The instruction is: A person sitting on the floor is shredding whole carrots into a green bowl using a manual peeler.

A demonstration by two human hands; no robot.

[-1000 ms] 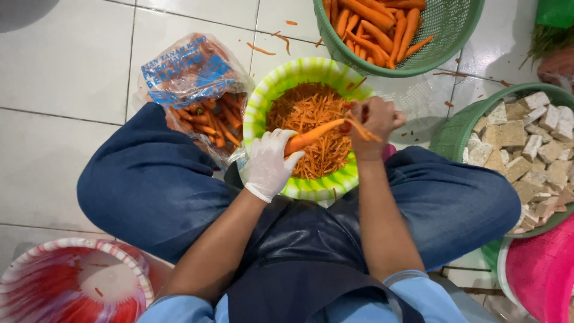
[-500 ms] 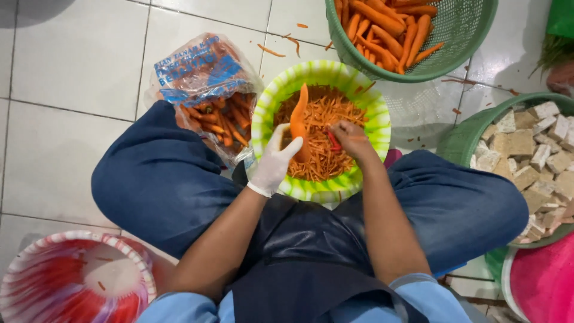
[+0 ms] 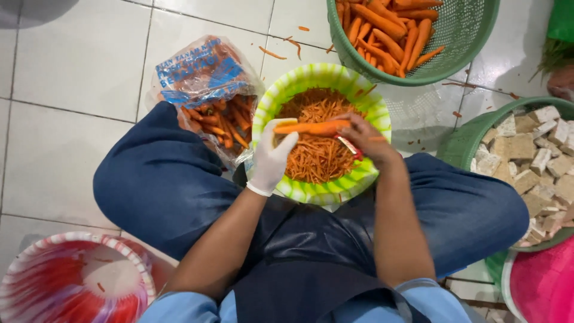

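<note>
Gloved left hand [image 3: 272, 157] is gripping a carrot [image 3: 311, 127] at frame centre; right hand [image 3: 365, 139] fingers are clutching a peeler [image 3: 348, 147] above the striped green bowl [image 3: 317, 76].

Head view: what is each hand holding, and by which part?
The white-gloved left hand grips the peeled orange carrot by its left end. The bare right hand holds a red-handled shredding tool by its handle.

The left hand [image 3: 272, 157] (wearing a white glove) is reaching forward from a bare forearm, its fingers curling shut. The bare right hand [image 3: 366, 140] is closing in a grip, knuckles up, both elbows bending inward.
</note>
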